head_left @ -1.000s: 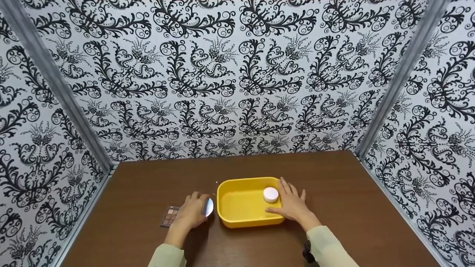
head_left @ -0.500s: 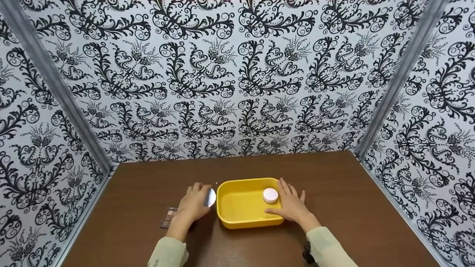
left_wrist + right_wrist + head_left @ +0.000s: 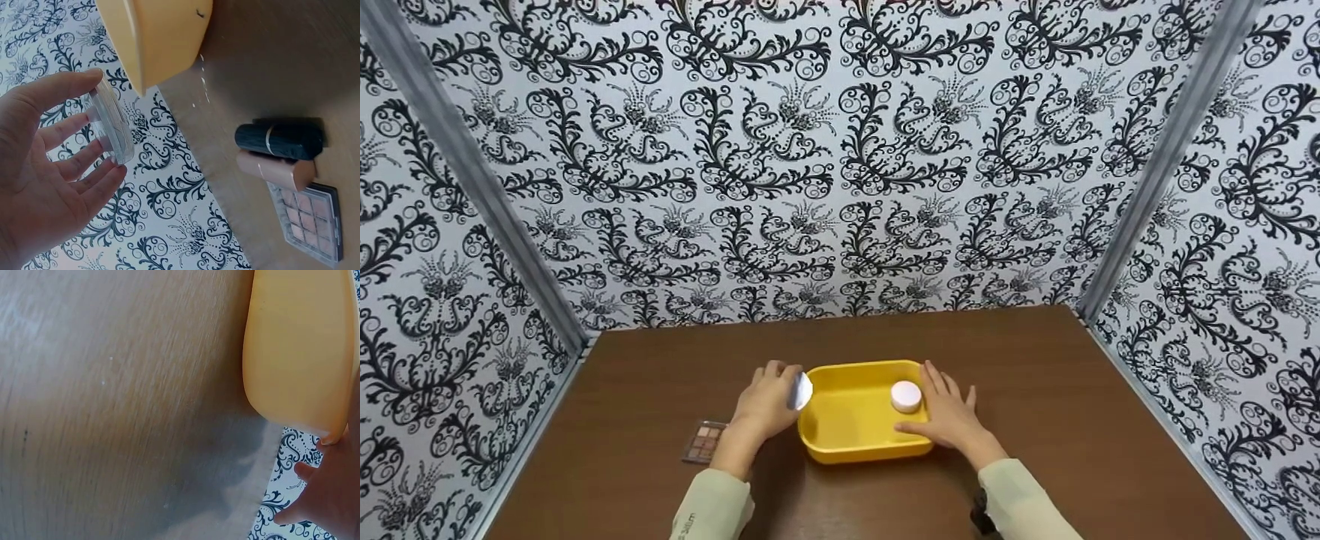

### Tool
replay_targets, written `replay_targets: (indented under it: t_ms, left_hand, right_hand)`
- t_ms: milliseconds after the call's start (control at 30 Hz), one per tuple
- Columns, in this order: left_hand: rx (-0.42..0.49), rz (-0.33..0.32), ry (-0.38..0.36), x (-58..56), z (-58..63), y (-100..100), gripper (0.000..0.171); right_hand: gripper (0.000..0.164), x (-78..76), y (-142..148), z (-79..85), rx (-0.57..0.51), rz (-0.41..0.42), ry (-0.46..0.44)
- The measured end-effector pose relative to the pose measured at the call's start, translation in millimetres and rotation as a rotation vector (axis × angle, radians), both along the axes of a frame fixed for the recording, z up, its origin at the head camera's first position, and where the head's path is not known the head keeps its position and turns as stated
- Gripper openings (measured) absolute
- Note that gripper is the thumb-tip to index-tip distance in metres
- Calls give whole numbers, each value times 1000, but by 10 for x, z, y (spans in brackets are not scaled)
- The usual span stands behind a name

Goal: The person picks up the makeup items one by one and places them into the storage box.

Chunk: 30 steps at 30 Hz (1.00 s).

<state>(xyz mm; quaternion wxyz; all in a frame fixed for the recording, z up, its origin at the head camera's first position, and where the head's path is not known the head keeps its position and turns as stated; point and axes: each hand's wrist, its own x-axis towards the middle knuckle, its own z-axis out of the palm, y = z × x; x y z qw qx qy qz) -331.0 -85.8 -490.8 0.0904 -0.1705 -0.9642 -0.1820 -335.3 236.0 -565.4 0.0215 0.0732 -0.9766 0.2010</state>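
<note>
My left hand [image 3: 765, 401] holds a clear, round, flat case [image 3: 803, 391] by its edge, at the left rim of a yellow plastic tub [image 3: 870, 454]. In the left wrist view, the thumb and fingertips pinch the case [image 3: 115, 124] upright, away from the palm. My right hand [image 3: 954, 418] rests with spread, fairly straight fingers on the tub's right end, its thumb reaching over the inside. Just beside that thumb, a small round jar with a pale pink-white lid [image 3: 906, 396] sits inside the tub.
An eyeshadow palette [image 3: 703, 442] lies on the brown table [image 3: 1035, 360], left of the tub. The left wrist view also shows a black tube [image 3: 281, 140] and a pinkish tube [image 3: 275, 169] beside it. Patterned walls [image 3: 840, 165] enclose the back and sides.
My left hand has moved right and slightly farther back with the round case, from beside the tub to its left rim. More of the palette shows than half a second ago. The right hand stays put.
</note>
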Motion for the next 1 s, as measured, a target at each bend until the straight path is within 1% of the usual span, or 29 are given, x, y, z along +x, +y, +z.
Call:
replay_targets:
  t_ms: [233,467,700,933,1000]
  left_hand:
    - [-14,-9,-42,-21,71,133,68]
    - [-18,-31,-42,-57,104,245,69]
    - [-28,-46,-50,-86,85,339,69]
    - [-56,-72,-15,-91,54,407,65]
    - [-65,-78,-15,-91,49,429,65]
  right_hand:
    - [117,11,-4,11,2,11,11]
    - [117,4,-6,7,11,6,2]
    - [117,-2,-2,-14,21,1,3]
    - [115,0,-10,-1,20,0,4]
    - [115,-3,-12,0,21,0,-1]
